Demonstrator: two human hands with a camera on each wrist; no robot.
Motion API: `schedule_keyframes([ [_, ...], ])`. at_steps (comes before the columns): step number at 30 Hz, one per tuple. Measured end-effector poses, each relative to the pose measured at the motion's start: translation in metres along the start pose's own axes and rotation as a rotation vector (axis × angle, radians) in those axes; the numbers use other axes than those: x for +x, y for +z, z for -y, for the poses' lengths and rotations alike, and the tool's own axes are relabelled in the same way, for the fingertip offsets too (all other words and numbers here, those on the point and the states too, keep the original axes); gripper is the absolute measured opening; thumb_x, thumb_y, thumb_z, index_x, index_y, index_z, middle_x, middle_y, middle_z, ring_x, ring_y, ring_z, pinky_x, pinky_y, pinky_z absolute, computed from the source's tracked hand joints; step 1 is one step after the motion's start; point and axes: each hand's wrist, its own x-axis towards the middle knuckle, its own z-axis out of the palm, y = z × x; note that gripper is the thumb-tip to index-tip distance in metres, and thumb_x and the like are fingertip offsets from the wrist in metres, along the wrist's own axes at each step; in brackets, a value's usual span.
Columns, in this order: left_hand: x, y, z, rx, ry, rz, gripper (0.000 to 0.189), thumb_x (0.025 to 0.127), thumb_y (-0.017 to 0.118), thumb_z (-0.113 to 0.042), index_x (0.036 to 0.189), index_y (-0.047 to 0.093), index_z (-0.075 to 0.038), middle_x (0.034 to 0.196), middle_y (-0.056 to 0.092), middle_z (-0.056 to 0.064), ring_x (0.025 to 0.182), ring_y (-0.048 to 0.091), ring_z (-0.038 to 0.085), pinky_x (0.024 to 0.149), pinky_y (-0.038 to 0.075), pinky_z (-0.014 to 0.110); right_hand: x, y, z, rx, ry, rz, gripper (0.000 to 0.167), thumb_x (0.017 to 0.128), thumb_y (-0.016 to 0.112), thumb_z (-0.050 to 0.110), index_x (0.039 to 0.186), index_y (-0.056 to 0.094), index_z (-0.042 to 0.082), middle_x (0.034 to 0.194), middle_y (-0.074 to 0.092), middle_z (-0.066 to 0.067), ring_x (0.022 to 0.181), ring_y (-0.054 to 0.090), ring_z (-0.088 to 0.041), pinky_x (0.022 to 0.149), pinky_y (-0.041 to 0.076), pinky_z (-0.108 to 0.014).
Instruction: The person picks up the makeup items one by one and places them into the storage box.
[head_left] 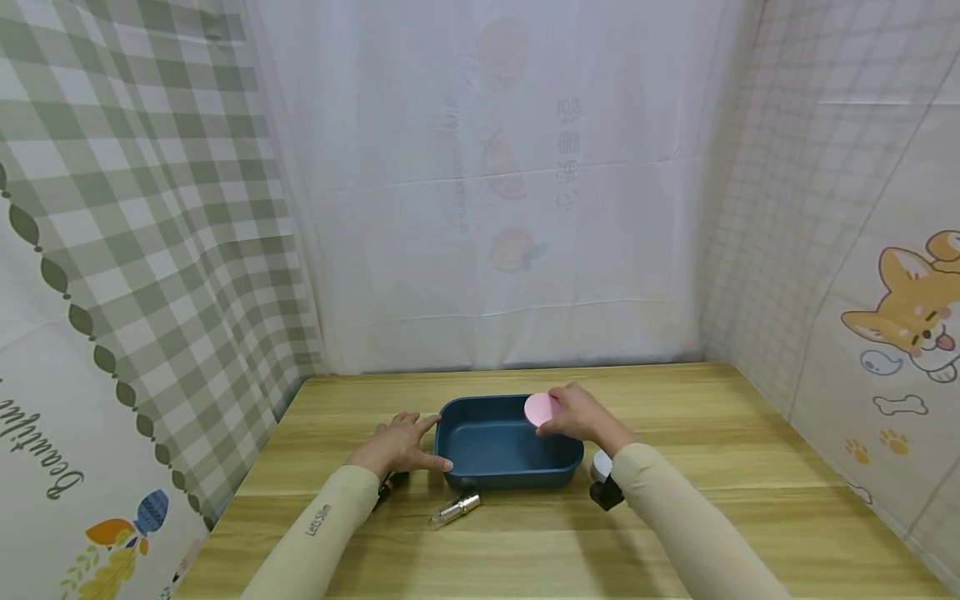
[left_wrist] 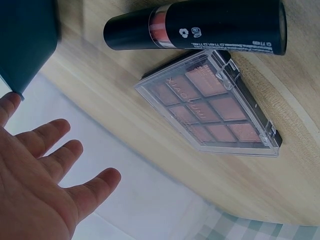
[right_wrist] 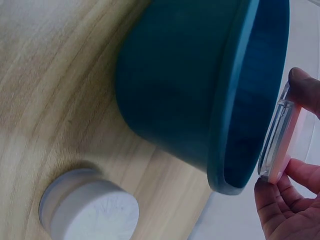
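In the head view a dark blue rectangular basin (head_left: 510, 481) stands on the table. My right hand (head_left: 579, 414) pinches a round pink compact (head_left: 538, 408) by its edges, over the basin's right side. Seen edge-on in the right wrist view, the compact (right_wrist: 281, 142) has a clear layer and a pink side. At the basin's left end is my left hand (head_left: 397, 444), fingers spread, with a fingertip touching the rim in the left wrist view. Near this hand lie a clear-lidded eyeshadow palette (left_wrist: 215, 107) and a black cosmetic tube (left_wrist: 220, 25) with a coral window.
A silver and clear lipstick-like tube (head_left: 456, 510) lies in front of the basin. To the basin's right sits a round white-topped jar (right_wrist: 97, 212), partly behind my right forearm in the head view. Cloth curtains (head_left: 495, 208) hang behind and beside the wooden table (head_left: 525, 550).
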Motion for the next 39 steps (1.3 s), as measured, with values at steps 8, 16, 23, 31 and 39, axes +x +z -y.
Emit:
schedule_keyframes([
  [8, -0.001, -0.002, -0.001, -0.007, 0.003, 0.001, 0.096, 0.077, 0.073, -0.066, 0.154, 0.039, -0.020, 0.153, 0.035, 0.023, 0.142, 0.029, 0.043, 0.106, 0.025, 0.071, 0.000, 0.007, 0.005, -0.002, -0.017, -0.008, 0.051, 0.067, 0.088, 0.025, 0.104, 0.068, -0.003, 0.086, 0.057, -0.009, 0.085, 0.050, -0.025, 0.069, 0.043, -0.036],
  [16, 0.000, -0.003, -0.001, -0.010, 0.003, 0.009, 0.096, 0.077, 0.072, -0.067, 0.154, 0.038, -0.020, 0.154, 0.034, 0.022, 0.143, 0.028, 0.042, 0.107, 0.023, 0.070, 0.004, 0.017, 0.009, -0.016, -0.052, -0.031, 0.048, 0.065, 0.086, 0.024, 0.102, 0.068, -0.002, 0.084, 0.058, -0.008, 0.086, 0.050, -0.026, 0.070, 0.044, -0.037],
  [23, 0.000, -0.002, -0.001, -0.008, -0.002, 0.010, 0.097, 0.077, 0.073, -0.067, 0.154, 0.038, -0.021, 0.154, 0.034, 0.022, 0.143, 0.028, 0.042, 0.108, 0.024, 0.069, 0.007, 0.029, 0.013, -0.037, -0.077, -0.021, 0.050, 0.064, 0.088, 0.023, 0.102, 0.067, -0.002, 0.088, 0.059, -0.009, 0.090, 0.051, -0.028, 0.073, 0.046, -0.040],
  [31, 0.000, -0.001, -0.001, -0.012, -0.006, 0.011, 0.097, 0.076, 0.074, -0.067, 0.154, 0.039, -0.020, 0.153, 0.035, 0.022, 0.142, 0.028, 0.042, 0.108, 0.023, 0.069, 0.010, 0.040, 0.016, -0.029, -0.065, -0.006, 0.056, 0.063, 0.093, 0.027, 0.105, 0.067, 0.000, 0.092, 0.059, -0.009, 0.089, 0.051, -0.025, 0.075, 0.048, -0.041],
  [39, 0.001, 0.000, 0.000, -0.011, -0.008, -0.001, 0.097, 0.075, 0.075, -0.067, 0.153, 0.040, -0.021, 0.153, 0.036, 0.021, 0.142, 0.029, 0.042, 0.108, 0.024, 0.069, 0.014, 0.049, 0.019, -0.008, -0.035, 0.025, 0.064, 0.063, 0.093, 0.030, 0.112, 0.067, -0.002, 0.102, 0.060, -0.013, 0.095, 0.052, -0.026, 0.082, 0.047, -0.043],
])
